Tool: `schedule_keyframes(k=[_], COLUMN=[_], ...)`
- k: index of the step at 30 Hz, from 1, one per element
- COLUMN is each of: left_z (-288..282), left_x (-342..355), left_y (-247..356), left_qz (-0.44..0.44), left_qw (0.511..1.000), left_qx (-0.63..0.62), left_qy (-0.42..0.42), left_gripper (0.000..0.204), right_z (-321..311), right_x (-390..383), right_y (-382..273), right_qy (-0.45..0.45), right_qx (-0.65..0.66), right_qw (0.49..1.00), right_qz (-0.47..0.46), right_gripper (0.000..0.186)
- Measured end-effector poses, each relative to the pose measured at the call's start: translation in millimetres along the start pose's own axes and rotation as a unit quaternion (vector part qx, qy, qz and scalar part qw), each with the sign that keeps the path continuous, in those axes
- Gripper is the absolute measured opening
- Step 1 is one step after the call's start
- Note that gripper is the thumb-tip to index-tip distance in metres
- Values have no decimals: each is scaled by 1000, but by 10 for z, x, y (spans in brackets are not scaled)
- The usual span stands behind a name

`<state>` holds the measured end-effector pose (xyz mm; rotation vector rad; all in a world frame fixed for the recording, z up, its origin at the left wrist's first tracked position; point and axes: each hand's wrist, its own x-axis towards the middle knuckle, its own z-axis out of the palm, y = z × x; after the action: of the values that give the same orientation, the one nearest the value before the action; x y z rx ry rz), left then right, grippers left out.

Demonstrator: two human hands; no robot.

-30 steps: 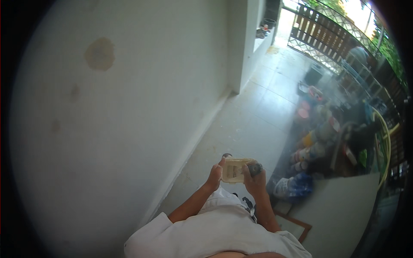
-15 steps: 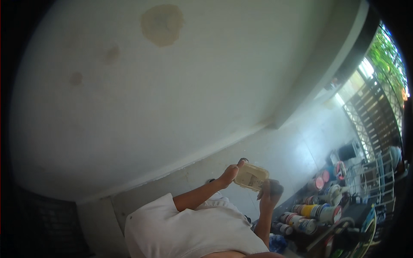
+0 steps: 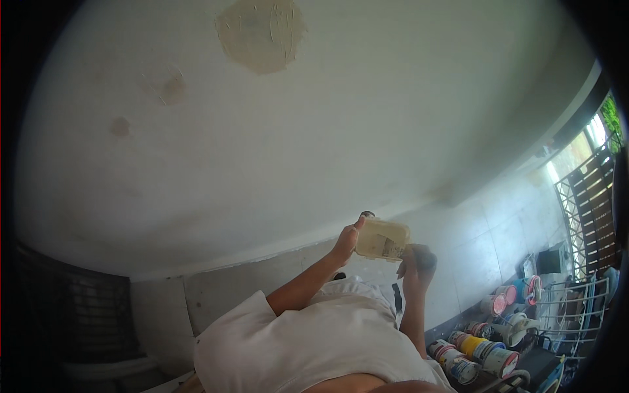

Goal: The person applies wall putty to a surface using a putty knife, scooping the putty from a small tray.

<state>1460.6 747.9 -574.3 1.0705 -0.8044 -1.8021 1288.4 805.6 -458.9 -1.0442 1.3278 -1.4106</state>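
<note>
Left hand [image 3: 345, 245] gripping yellowish tub [image 3: 375, 238] — right hand [image 3: 414, 274] closed round dark tool [image 3: 426, 258]

I see room for a hand to pass between the shallow cream plastic container [image 3: 373, 240] and the patched off-white wall [image 3: 314, 144]. I could reach rightward over the grey tiled floor [image 3: 475, 259], but cylindrical multicoloured tins [image 3: 468, 342] obstruct the lower right.

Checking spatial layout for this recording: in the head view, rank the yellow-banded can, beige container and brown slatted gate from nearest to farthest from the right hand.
1. Beige container: just left of the right hand.
2. Yellow-banded can: lower right, among other cans.
3. Brown slatted gate: far right, beyond the cans.
</note>
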Motion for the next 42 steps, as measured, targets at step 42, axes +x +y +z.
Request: schedule_keyframes(k=[42], left_z=[1183], left_x=[326], left_y=[100], left_qz=[187], left_qw=[916], left_qx=[-145], left_qy=[323], left_gripper=[60], right_z=[-940], right_x=[2055], right_y=[-112], right_qy=[-347], right_qx=[70], right_qw=[933], right_qz=[68], right_gripper=[18])
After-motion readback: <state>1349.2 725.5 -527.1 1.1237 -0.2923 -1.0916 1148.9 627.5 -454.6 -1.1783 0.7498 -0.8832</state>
